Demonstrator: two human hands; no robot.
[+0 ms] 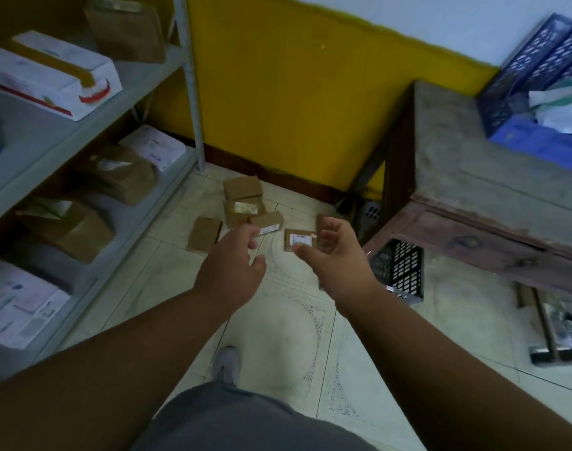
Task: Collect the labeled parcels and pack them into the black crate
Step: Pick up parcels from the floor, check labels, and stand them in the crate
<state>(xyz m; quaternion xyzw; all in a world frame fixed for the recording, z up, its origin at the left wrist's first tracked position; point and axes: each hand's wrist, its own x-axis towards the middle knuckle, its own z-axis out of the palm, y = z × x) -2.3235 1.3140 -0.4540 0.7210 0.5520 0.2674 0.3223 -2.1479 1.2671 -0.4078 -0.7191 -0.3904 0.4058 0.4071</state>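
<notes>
Several small brown parcels lie on the tiled floor near the yellow wall. One flat parcel with a white label (pixel 297 239) lies face up; another labelled parcel (pixel 269 222) sits left of it, behind a plain flat parcel (pixel 204 235). My left hand (pixel 232 266) and my right hand (pixel 335 252) reach out above them, both with relaxed spread fingers and holding nothing. The right hand hovers over the flat labelled parcel. The black crate (pixel 399 271) stands on the floor to the right, partly under the wooden table and partly hidden by my right arm.
A grey metal shelf (pixel 122 92) with boxes fills the left side. A worn wooden table (pixel 473 177) stands at the right and carries a blue crate (pixel 538 70). My foot (pixel 227 364) is on the tiles below the hands.
</notes>
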